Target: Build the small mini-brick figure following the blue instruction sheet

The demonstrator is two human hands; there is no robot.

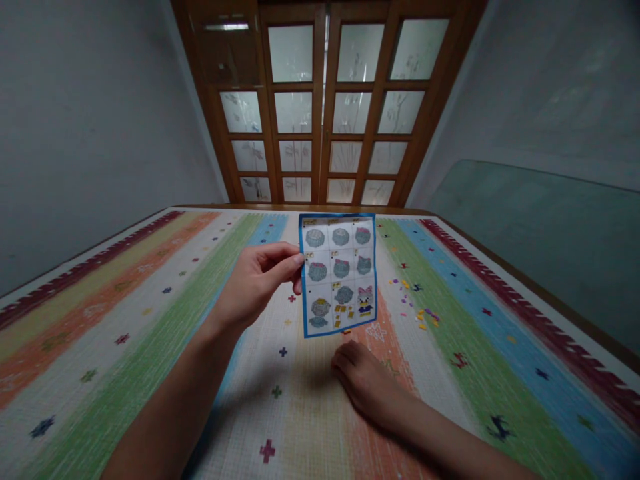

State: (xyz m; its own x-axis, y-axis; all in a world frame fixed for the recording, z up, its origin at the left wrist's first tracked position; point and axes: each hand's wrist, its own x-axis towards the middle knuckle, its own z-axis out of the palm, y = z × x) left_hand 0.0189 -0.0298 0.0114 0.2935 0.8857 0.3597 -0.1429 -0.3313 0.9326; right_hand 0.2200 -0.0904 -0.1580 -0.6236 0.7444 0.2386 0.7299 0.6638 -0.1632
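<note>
Pinched at its left edge by my left hand (265, 277), an instruction sheet (340, 275) with a blue border stands nearly upright in front of me. Its printed panels show a grey brick-built figure in several stages, and a finished character with a pink bow at the bottom right. My right hand (363, 377) rests on the tablecloth below the sheet, its fingers curled downward. Whatever may be under those fingers is hidden. A small orange piece (347, 331) lies just beyond them, partly covered by the sheet's lower edge.
Small loose building pieces (426, 316) in yellow, purple and orange lie scattered to the right of the sheet. A striped, patterned cloth (240, 413) covers the table. Wooden doors with glass panes (295, 113) stand beyond its far edge, with walls at both sides.
</note>
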